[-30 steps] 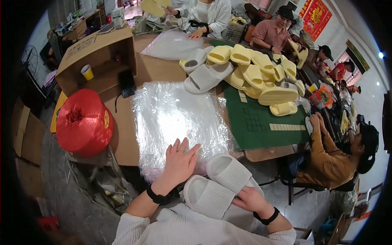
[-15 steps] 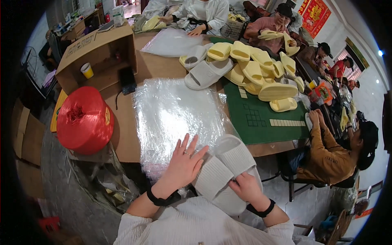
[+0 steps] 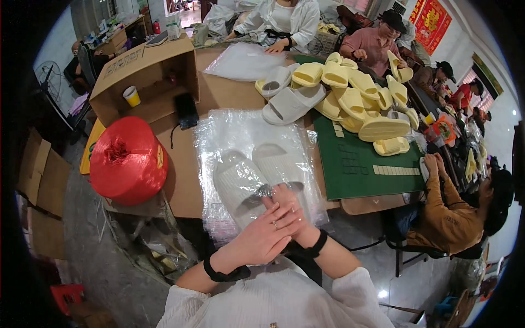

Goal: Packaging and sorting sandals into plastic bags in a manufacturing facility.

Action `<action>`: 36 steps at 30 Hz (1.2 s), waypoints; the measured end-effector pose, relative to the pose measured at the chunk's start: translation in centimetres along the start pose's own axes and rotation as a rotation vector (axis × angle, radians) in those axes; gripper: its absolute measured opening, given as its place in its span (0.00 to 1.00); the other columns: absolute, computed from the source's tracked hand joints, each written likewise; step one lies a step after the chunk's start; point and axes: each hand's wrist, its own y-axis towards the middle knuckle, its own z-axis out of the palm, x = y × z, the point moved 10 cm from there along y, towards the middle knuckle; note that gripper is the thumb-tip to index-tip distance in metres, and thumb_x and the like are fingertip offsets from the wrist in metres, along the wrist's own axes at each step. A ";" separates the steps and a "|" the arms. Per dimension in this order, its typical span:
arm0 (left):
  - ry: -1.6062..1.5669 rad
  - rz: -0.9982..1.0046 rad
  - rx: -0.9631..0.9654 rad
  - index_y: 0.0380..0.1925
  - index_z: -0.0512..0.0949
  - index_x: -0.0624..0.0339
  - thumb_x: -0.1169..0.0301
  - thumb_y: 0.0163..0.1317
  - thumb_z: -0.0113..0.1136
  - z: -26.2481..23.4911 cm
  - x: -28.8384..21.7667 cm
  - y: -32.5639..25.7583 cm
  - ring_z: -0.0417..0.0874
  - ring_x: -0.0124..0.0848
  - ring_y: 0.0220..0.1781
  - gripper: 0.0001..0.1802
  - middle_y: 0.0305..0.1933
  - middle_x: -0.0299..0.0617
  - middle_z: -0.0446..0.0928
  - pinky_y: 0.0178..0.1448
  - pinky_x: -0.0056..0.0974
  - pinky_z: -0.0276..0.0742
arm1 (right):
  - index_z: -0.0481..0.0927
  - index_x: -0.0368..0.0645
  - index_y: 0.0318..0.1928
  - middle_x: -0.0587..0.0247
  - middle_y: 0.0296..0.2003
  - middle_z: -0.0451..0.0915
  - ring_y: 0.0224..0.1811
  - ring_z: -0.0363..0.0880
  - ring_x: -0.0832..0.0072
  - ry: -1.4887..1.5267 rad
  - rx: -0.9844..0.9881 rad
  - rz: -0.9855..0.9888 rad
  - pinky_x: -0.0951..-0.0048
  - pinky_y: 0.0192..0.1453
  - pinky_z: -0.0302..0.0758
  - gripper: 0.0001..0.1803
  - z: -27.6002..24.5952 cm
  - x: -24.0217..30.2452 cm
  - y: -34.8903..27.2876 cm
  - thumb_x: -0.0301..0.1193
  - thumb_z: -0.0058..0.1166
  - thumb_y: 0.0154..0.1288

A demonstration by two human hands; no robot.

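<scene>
A pair of pale grey slippers (image 3: pixel 234 177) lies side by side under clear film, toes pointing away from me, and appears to be inside the top plastic bag (image 3: pixel 216 131) of a stack. My right hand (image 3: pixel 286 201) reaches to the slippers' near part, its fingers closed around them and partly hidden by shiny film. Across the back of my right hand lies my left hand (image 3: pixel 265 232), its fingers stretched out and a ring on one. Whether the left fingertips touch the bag's edge is hard to see.
Yellow and grey slippers (image 3: pixel 361 104) are heaped at the back right, partly on a green mat (image 3: pixel 350 183). At left stand a red twine roll (image 3: pixel 128 169) and an open cardboard box (image 3: pixel 145 54) holding a cup (image 3: pixel 131 97). Several people work around the table.
The grey slippers have moved from near my lap forward onto the bags and under the film. My left hand has come off the bag stack onto my right hand.
</scene>
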 end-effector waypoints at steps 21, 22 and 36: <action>0.019 -0.771 -0.704 0.63 0.71 0.61 0.60 0.51 0.74 -9.2 11.3 -13.1 0.79 0.43 0.57 0.39 0.61 0.54 0.74 0.55 0.44 0.77 | 0.82 0.38 0.48 0.56 0.38 0.83 0.37 0.81 0.71 1.090 0.165 0.269 0.73 0.40 0.77 0.13 -4.9 0.0 -7.6 0.27 0.62 0.64; -0.112 -0.853 -0.724 0.60 0.73 0.62 0.62 0.53 0.73 -8.6 13.2 -14.6 0.80 0.37 0.48 0.35 0.51 0.50 0.77 0.48 0.40 0.77 | 0.84 0.37 0.44 0.60 0.34 0.84 0.33 0.79 0.78 1.247 0.226 0.243 0.78 0.37 0.75 0.09 -5.0 -0.1 -9.1 0.27 0.61 0.66; -0.481 -0.945 -0.586 0.53 0.74 0.66 0.75 0.60 0.65 -4.5 16.4 -15.9 0.79 0.24 0.28 0.21 0.28 0.39 0.81 0.32 0.31 0.74 | 0.72 0.36 0.60 0.63 0.30 0.81 0.28 0.76 0.81 0.800 0.009 0.776 0.77 0.34 0.73 0.27 -2.1 -9.1 -8.7 0.29 0.63 0.61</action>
